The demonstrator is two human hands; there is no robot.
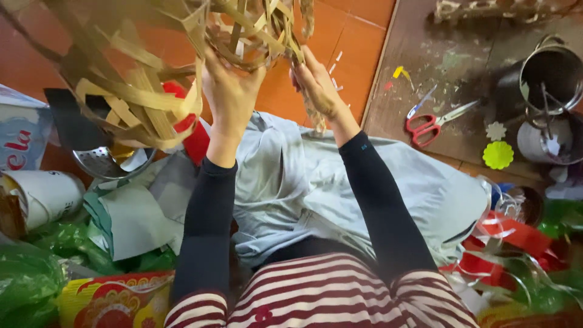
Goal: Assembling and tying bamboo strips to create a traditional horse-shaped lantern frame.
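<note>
Striped lap point(316, 291) below; left hand point(231, 91) and right hand point(316, 79) each grip the raised basket point(152, 73), steadying its loose strips point(127, 103).

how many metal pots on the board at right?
2. One dark metal pot stands at the board's upper right; a second pot sits just below it, touching it, with tools inside. More may be hidden beyond the frame edge.
</note>
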